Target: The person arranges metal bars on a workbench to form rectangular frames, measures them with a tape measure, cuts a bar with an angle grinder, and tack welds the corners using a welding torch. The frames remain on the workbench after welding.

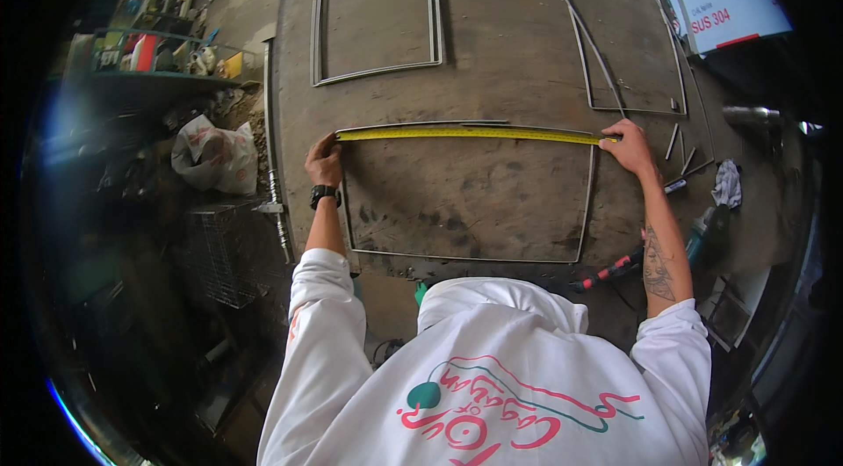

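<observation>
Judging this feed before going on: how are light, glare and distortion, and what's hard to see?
Head view, centre: left hand, right hand and the long yellow tape measure between them are fairly well lit; head view, left rim: bluish glare; head view, outer edges: lines bow inside a black border; head view, lower left: the dark wire-mesh crate sinks into shadow.

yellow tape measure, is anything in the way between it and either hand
Nothing visible is: the left hand is right at one end of the yellow tape measure, and the right hand holds the other. The tape stretches uncovered between them, along the far side of the rectangular metal frame.
</observation>
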`<state>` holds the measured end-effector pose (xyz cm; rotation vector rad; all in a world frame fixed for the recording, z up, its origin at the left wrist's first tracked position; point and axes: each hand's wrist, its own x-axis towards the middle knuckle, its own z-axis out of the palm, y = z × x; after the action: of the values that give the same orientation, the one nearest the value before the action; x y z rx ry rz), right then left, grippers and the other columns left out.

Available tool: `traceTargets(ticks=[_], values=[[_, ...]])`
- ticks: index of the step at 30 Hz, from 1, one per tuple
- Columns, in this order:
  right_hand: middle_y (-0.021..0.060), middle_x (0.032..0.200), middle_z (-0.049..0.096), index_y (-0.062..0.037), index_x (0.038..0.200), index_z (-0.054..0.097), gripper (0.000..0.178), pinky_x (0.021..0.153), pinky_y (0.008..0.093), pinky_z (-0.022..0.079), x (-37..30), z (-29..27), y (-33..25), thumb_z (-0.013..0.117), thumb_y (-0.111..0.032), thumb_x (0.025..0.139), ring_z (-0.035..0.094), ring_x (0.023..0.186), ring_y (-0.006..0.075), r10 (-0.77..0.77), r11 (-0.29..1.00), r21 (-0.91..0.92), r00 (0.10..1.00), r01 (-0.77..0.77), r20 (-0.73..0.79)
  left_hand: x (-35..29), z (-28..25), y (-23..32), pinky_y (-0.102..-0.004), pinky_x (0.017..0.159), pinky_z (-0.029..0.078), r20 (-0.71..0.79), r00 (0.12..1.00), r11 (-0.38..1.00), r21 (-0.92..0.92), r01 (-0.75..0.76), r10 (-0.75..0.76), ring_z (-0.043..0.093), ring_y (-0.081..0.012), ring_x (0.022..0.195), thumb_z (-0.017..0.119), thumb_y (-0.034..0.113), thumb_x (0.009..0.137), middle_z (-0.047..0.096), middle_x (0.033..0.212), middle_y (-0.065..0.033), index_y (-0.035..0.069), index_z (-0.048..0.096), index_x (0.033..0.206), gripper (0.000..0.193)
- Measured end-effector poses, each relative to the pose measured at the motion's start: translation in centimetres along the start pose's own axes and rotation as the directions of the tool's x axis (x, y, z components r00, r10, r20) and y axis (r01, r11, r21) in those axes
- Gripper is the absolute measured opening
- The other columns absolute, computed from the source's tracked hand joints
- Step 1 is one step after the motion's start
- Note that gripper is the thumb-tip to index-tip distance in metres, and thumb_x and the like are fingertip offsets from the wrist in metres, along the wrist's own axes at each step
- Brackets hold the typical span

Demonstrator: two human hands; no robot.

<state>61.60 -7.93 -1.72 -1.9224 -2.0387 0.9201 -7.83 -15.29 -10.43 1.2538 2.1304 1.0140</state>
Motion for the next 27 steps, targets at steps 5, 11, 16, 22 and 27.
traceTargets(ticks=[5, 11, 16, 22, 27], values=[[0.0182, 0.107, 0.072, -0.0046, 0.107, 0.081, 0.034, 0.095, 0.0429, 0.055, 0.3, 0.9, 1.7, 0.086, -0.024, 0.079, 0.07, 0.107, 0.0356, -0.002, 0.999, 0.042, 1.0, 0.002, -0.002, -0.5, 0.4, -1.6, -0.0316, 0.093, 0.056, -0.014, 0.996, 0.995, -0.061, 0.082, -0.082, 0.072, -0.0168, 0.101, 0.077, 0.004, 0.092, 0.078, 0.109, -0.0068, 0.01, 0.082, 0.12, 0.029], [0.0162, 0.112, 0.073, -0.0027, 0.109, 0.08, 0.033, 0.097, 0.0413, 0.054, -0.6, 0.1, 0.2, 0.083, -0.02, 0.082, 0.069, 0.11, 0.0335, 0.108, 0.994, -0.03, 0.994, -0.108, -0.024, -1.4, 1.0, 0.7, -0.031, 0.082, 0.054, -0.078, 0.997, 0.988, 0.151, 0.012, 0.0, 0.068, -0.0147, 0.086, 0.077, 0.009, 0.094, 0.074, 0.099, -0.0058, 0.009, 0.081, 0.12, 0.026], [0.0174, 0.113, 0.072, -0.0055, 0.108, 0.081, 0.031, 0.097, 0.043, 0.055, -0.2, 0.2, -0.4, 0.082, -0.022, 0.081, 0.069, 0.111, 0.0349, 0.132, 0.991, -0.016, 0.991, -0.132, -0.02, -1.1, 0.8, 0.0, -0.0283, 0.079, 0.054, -0.106, 0.994, 0.992, 0.12, 0.029, -0.016, 0.067, -0.0123, 0.084, 0.077, 0.009, 0.095, 0.072, 0.099, -0.0037, 0.009, 0.082, 0.118, 0.024], [0.0185, 0.115, 0.073, -0.0053, 0.108, 0.081, 0.032, 0.098, 0.0441, 0.055, 0.5, 0.5, 0.1, 0.081, -0.023, 0.081, 0.068, 0.112, 0.0363, 0.085, 0.996, 0.012, 0.996, -0.085, 0.005, -0.4, -0.3, -2.5, -0.0287, 0.08, 0.056, -0.112, 0.994, 1.0, 0.023, 0.01, -0.007, 0.072, -0.0129, 0.084, 0.078, 0.008, 0.094, 0.081, 0.101, -0.0067, 0.005, 0.081, 0.116, 0.022], [0.0165, 0.121, 0.073, -0.006, 0.111, 0.081, 0.032, 0.101, 0.045, 0.055, -0.4, 0.3, -0.5, 0.08, -0.024, 0.084, 0.067, 0.119, 0.0364, 0.163, 0.986, -0.038, 0.987, -0.164, -0.005, 0.1, 0.2, -0.7, -0.0293, 0.083, 0.056, -0.063, 0.993, 0.981, 0.156, 0.111, -0.103, 0.075, -0.0129, 0.089, 0.078, 0.011, 0.094, 0.082, 0.102, -0.0072, 0.007, 0.082, 0.118, 0.024]])
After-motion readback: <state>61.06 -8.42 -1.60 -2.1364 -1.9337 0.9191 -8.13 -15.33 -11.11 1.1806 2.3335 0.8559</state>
